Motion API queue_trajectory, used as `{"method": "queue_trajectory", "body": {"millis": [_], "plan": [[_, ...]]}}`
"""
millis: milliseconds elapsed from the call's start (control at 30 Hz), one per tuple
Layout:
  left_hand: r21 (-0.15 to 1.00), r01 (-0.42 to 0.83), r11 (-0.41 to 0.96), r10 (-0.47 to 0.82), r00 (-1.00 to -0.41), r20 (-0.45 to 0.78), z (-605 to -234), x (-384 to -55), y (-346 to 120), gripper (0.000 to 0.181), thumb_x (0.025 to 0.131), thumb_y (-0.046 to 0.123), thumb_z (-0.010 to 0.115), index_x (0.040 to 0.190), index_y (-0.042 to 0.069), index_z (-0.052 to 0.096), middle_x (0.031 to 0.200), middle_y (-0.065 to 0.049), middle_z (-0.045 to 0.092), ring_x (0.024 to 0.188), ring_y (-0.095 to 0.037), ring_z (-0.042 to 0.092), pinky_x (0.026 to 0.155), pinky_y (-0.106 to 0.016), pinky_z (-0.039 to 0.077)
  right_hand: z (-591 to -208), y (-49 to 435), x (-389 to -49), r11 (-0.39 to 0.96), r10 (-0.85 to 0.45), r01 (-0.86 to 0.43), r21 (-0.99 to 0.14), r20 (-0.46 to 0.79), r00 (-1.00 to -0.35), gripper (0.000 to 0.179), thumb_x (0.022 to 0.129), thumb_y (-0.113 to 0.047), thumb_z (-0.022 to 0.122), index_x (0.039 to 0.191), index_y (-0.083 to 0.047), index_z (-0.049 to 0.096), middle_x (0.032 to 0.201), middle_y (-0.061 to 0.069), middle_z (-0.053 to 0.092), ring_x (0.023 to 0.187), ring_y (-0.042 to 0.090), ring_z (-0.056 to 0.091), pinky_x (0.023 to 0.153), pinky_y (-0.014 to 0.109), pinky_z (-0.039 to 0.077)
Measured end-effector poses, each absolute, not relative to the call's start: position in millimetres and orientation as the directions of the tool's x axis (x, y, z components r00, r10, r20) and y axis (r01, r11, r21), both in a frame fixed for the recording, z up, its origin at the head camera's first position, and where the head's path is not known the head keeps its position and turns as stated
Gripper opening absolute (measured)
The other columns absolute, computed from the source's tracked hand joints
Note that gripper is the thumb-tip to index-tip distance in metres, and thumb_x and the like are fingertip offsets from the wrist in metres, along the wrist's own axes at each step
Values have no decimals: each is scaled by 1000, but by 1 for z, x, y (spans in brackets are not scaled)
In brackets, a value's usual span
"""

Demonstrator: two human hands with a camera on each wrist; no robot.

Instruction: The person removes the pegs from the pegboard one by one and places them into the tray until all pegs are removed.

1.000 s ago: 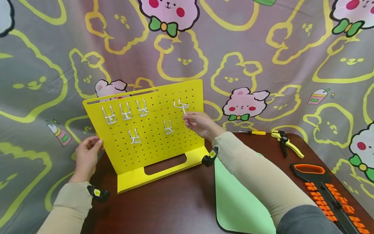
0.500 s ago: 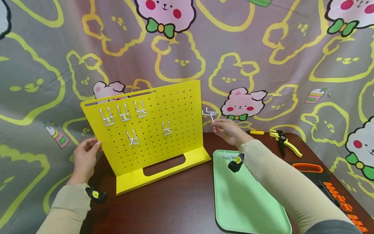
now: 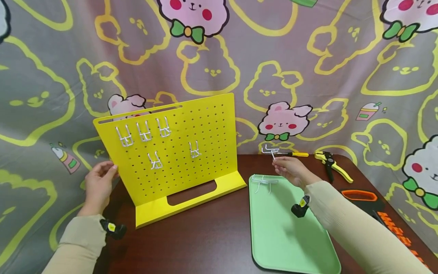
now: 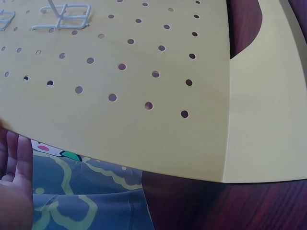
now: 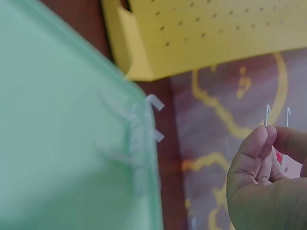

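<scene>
A yellow pegboard (image 3: 178, 167) stands on the table at a slant, with several white wire hooks (image 3: 195, 150) fixed in its holes. At its left edge, my left hand (image 3: 99, 186) holds the board, thumb at the front edge and fingers partly hidden behind it. Between thumb and fingertips my right hand (image 3: 291, 169) pinches a white double-prong pegboard hook (image 3: 270, 149), held above the far end of the green tray (image 3: 294, 236). In the right wrist view the hook's two bent tips (image 5: 267, 112) stick up past the fingers. More white hooks (image 3: 263, 182) lie in the tray's far left corner.
Behind the tray lie a yellow-handled screwdriver (image 3: 299, 154) and yellow-and-black wire strippers (image 3: 332, 165). To its right is a black tool rack with orange clips (image 3: 393, 230) and an orange-rimmed handle (image 3: 359, 195). A patterned curtain (image 3: 219, 49) hangs behind the dark wooden table (image 3: 191, 243).
My right hand has carried the hook away from the pegboard's upper right, rightward and down to above the tray. My left hand stays at the board's edge.
</scene>
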State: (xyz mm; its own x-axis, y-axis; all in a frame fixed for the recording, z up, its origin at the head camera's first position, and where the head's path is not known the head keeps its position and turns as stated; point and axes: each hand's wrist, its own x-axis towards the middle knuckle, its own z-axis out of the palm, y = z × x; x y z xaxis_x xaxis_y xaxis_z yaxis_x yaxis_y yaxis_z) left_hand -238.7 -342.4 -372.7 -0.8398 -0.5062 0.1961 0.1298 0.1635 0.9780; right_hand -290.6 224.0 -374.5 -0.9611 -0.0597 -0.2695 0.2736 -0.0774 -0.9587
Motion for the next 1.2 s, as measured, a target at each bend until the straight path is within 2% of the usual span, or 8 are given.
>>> {"method": "queue_trajectory", "body": {"millis": [267,467,900,1200], "plan": [[975,101,199,-508,-840,191,-372,-239,-342,6,105,11,61,108,16,63,97,4,57,89,-11,57,73,-9,51,-411,250,-277,-71,-70,275,-959,-270,-960,17,109,-5,50,121,5,52,91,0,64,79,7,60,73,19,55],[981,134,137,-521,-833,186,-374,-241,-343,7,103,7,62,106,13,64,90,7,59,85,-10,57,71,-11,52,-432,260,-267,-18,-74,288,-957,-286,-955,31,109,-6,50,132,14,46,94,1,65,81,8,60,77,20,56],[984,166,64,-532,-829,174,-370,-242,-343,9,102,4,63,103,13,65,89,4,59,82,-8,57,68,-11,52,-449,264,-263,-19,-46,332,-943,-330,-943,34,107,-1,50,133,20,45,88,2,65,76,6,61,70,17,55],[983,121,138,-510,-842,176,-373,-241,-343,7,104,8,61,107,14,63,93,4,57,86,-11,56,71,-10,52,-455,263,-260,-21,-25,340,-940,-340,-940,33,106,3,50,132,22,45,85,1,66,75,6,63,70,18,56]]}}
